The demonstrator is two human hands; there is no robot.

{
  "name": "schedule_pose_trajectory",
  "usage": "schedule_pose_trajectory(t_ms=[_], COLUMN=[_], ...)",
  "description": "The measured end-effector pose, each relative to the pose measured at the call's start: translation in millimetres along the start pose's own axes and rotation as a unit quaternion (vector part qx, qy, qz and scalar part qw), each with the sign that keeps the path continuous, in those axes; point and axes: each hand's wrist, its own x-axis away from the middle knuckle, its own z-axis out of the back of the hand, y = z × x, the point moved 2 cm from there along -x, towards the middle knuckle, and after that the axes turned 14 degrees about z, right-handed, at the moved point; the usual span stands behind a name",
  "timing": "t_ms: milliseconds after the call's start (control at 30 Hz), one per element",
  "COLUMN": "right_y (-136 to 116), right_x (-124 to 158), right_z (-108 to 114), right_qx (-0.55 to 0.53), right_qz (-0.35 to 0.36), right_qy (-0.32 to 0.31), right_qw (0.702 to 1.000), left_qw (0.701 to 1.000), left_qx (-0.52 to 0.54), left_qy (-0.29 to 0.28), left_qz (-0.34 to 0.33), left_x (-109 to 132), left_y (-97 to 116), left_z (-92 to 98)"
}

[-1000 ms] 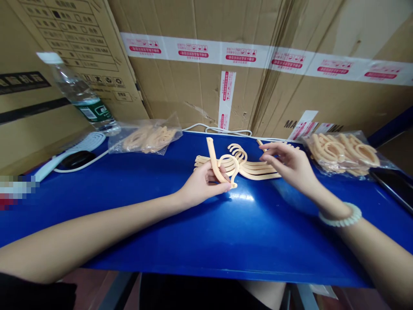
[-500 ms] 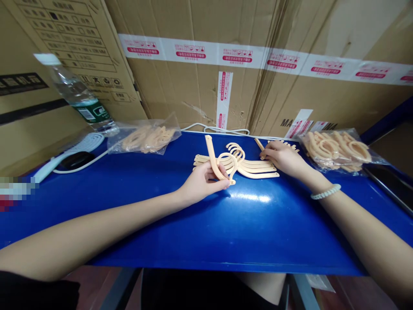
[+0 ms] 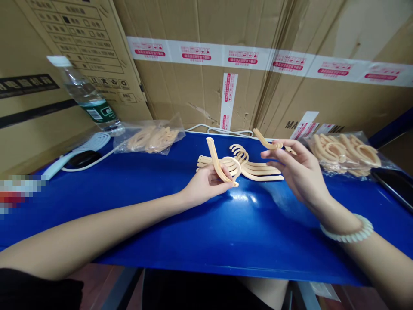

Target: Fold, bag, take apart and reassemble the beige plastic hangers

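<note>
My left hand pinches a peach plastic hanger piece with a hook and holds it tilted just above the blue table. My right hand is raised, its fingers closed on a second slim peach arm piece. Between and behind the hands lies a small stack of assembled peach hangers. A white bead bracelet sits on my right wrist.
Clear bags of peach parts lie at the back left and at the right. A water bottle leans on cardboard boxes that wall the table's far edge. A white fan-like device and cable rest at left; a dark phone at right.
My right hand went back to the table behind the stack, took up a slim arm piece and lifted it toward me. My left hand stayed put with its hook piece.
</note>
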Motion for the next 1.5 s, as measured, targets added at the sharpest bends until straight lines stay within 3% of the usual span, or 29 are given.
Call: schedule_pose_trajectory(t_ms=[133, 267, 433, 567, 667, 1133, 1500], right_y=[-5, 2, 11, 14, 17, 20, 17], right_x=[16, 23, 31, 37, 40, 34, 35], right_z=[-16, -17, -21, -30, -34, -33, -33], right_qx=[-0.092, -0.111, -0.144, -0.151, -0.148, -0.109, -0.095], right_qz=[-0.105, -0.141, -0.191, -0.21, -0.205, -0.141, -0.116], right_qy=[-0.015, -0.001, 0.022, -0.042, -0.092, -0.192, -0.168], right_qw=[0.99, 0.984, 0.971, 0.965, 0.963, 0.965, 0.974], left_qw=[0.999, 0.998, 0.999, 0.999, 0.998, 0.997, 0.999], left_qx=[-0.032, -0.058, -0.043, -0.035, -0.024, -0.016, -0.015], left_qy=[-0.012, 0.005, -0.003, -0.03, -0.048, -0.073, -0.044], left_qz=[-0.027, -0.04, -0.011, -0.024, -0.027, -0.003, -0.007], left_x=[0, 1, 2, 3, 3, 4, 4], left_y=[2, 3, 0, -1, -2, -1, 1], left_z=[-0.7, -0.4, 0.6, 1.5, 1.6, 0.2, 1.0])
